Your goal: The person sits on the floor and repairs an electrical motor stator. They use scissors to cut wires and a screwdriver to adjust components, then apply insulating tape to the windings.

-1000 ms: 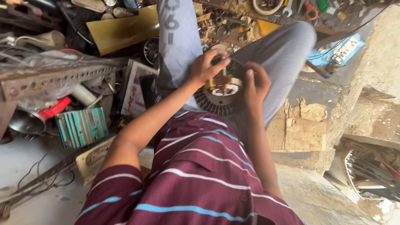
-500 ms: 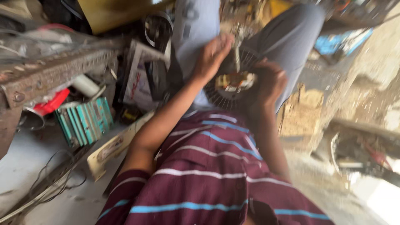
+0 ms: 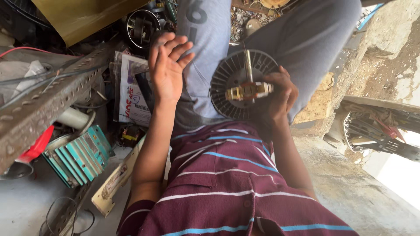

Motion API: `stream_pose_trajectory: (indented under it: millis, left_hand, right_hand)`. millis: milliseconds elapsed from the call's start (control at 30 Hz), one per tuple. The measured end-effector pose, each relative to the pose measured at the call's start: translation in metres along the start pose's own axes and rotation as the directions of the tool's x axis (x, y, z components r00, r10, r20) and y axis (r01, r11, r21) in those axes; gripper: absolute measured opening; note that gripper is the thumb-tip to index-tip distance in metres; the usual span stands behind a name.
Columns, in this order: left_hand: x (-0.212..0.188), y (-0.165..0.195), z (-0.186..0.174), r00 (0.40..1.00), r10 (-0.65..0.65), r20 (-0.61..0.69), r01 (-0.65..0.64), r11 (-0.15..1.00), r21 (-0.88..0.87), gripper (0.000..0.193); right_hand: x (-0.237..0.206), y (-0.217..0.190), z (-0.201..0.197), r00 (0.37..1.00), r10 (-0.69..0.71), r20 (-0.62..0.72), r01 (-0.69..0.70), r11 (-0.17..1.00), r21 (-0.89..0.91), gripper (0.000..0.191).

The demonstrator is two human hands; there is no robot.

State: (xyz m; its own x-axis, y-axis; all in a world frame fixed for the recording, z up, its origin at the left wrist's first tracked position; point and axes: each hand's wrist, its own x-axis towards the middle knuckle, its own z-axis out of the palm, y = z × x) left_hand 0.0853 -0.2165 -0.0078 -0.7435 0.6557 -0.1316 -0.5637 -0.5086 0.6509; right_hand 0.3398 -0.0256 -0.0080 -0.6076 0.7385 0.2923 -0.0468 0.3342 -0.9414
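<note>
My right hand point(image 3: 282, 94) grips a round black ribbed fan motor point(image 3: 238, 85) over my lap. A metal shaft and a brass-coloured part stick out of the motor's middle. My left hand point(image 3: 168, 65) is lifted off it, to the left over my grey trouser leg point(image 3: 205, 48), with fingers spread and nothing in it. My maroon striped shirt point(image 3: 223, 188) fills the lower part of the view.
A perforated metal angle bar point(image 3: 48, 105) crosses the left side. Beside it lie teal finned parts point(image 3: 78, 155), a red piece, a printed packet point(image 3: 131, 94), wires and a round fan housing point(image 3: 142, 28). A concrete ledge point(image 3: 350, 183) runs along the right.
My left hand has let go of the motor and moved up and to the left, opening its fingers. The right hand still holds the motor, now turned with its shaft facing me.
</note>
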Motion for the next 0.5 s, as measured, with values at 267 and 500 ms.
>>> stream_pose_trajectory:
  millis: [267,500]
  left_hand:
    - [0.044,-0.014,0.017,0.998,0.064,-0.03,-0.058,0.983,0.172,0.02]
    - [0.218,-0.057,0.111,0.858,-0.011,0.514,-0.505,0.174,0.846,0.022]
  right_hand:
    - [0.098,0.028,-0.037,0.991,0.132,0.014,-0.119,0.931,-0.344,0.023]
    - [0.24,0.094,-0.012,0.982,0.104,0.157,0.048,0.668,-0.743,0.063]
